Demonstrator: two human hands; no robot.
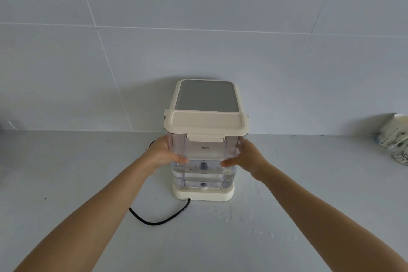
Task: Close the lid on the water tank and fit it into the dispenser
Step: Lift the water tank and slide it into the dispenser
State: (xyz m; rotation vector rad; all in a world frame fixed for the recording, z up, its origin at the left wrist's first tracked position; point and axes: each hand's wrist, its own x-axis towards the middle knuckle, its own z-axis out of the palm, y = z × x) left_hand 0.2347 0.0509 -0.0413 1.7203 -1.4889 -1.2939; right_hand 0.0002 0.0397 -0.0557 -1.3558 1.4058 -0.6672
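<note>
One clear water tank stands upright on one cream dispenser, and it carries one cream lid with one front latch. Two hands are in view, the left hand and the right hand. One black power cord lies on the one grey worktop. Two patterned paper cups lie at the right edge.
</note>
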